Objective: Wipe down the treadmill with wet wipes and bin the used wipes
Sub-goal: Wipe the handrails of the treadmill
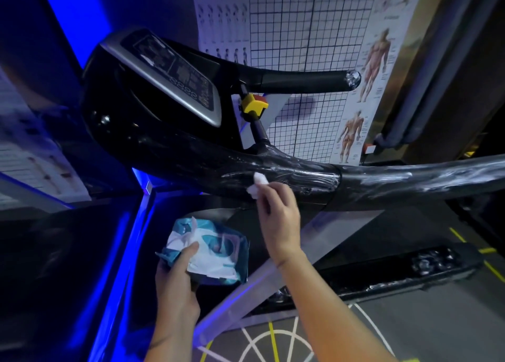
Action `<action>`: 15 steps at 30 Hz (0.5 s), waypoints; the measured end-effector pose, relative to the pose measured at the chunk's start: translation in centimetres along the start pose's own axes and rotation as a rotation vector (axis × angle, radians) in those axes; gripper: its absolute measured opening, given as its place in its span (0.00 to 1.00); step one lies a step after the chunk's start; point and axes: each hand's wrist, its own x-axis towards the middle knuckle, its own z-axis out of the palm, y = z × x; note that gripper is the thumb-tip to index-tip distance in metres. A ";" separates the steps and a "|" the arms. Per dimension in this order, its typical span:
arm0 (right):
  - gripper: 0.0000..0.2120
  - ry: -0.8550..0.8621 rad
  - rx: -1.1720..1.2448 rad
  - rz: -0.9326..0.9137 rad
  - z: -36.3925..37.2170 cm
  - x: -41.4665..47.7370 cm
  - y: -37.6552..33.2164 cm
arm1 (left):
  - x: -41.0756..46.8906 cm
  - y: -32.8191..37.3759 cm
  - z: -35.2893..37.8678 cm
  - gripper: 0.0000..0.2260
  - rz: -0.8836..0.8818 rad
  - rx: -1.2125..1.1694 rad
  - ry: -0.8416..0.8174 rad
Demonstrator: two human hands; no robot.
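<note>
The black treadmill fills the middle of the head view, its console [175, 77] tilted at upper left and a thick handrail [382, 181] wrapped in shiny film running to the right. My right hand [278, 216] pinches a small crumpled white wipe [258, 185] and holds it against the wrapped rail near the console base. Below, my left hand [177, 282] grips a blue and white pack of wet wipes [216, 252] by its left end, thumb on top. A white sheet pokes out of the pack's opening.
A second handrail [300, 81] reaches right above a yellow and red safety key [252, 106]. Grid and anatomy posters [366, 69] hang on the wall behind. The treadmill's side rail [396, 277] lies low at right on a grey floor with painted lines. Blue light strips glow at left.
</note>
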 end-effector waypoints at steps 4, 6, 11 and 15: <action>0.09 0.178 -0.075 0.217 -3.5 -0.3 4.7 | 0.2 0.0 -0.4 0.21 -0.005 -0.013 -0.016; 0.09 0.241 -0.114 0.348 -5.0 0.1 6.6 | 0.0 -0.1 -0.4 0.22 -0.003 -0.019 -0.016; 0.08 0.233 -0.110 0.341 -5.2 0.7 4.0 | -0.8 -0.6 -0.3 0.22 -0.003 -0.014 -0.032; 0.07 0.012 0.079 -0.046 -0.4 1.3 -4.2 | -0.6 -0.8 -0.4 0.20 0.019 0.004 -0.005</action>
